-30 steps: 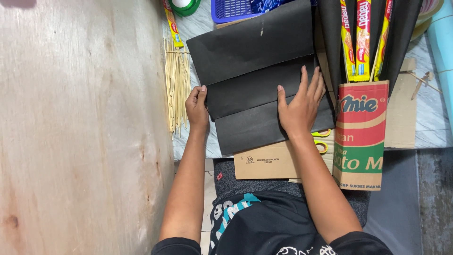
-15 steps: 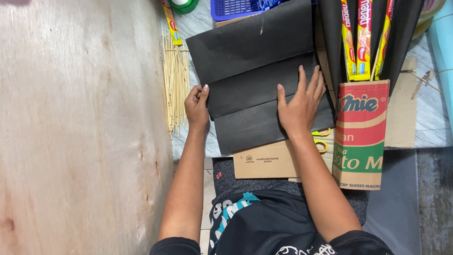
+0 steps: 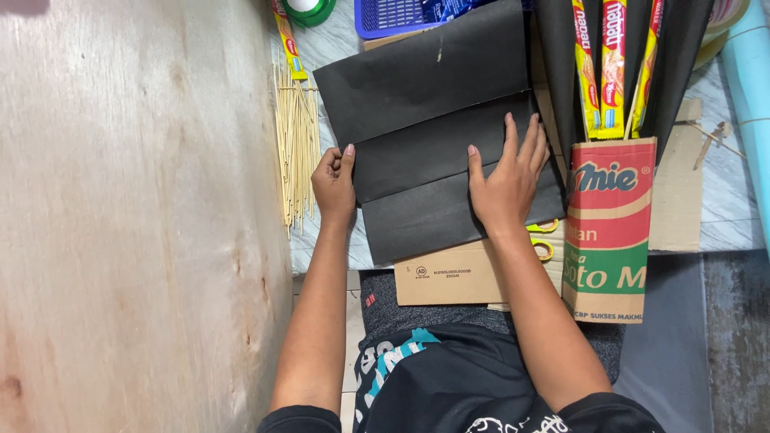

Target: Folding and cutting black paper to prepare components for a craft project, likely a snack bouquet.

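A folded black paper sheet (image 3: 433,136) is laid out in the middle of the view, on top of a flat brown cardboard piece (image 3: 449,277) that sticks out at its 6 o'clock edge. The right hand (image 3: 507,178) is pressed flat on the sheet with fingers spread and pointing to 12 o'clock, nothing pinched. The left hand (image 3: 335,183) is curled at the sheet's 9 o'clock edge; the edge seems to be nipped between thumb and fingers, though it can't be told for sure. A bunch of thin wooden skewers (image 3: 295,144) is seen at 9 o'clock of the left hand. At 3 o'clock of the right hand, a printed red-and-green carton (image 3: 608,228) is propped, with yellow-handled scissors (image 3: 542,238) tucked between.
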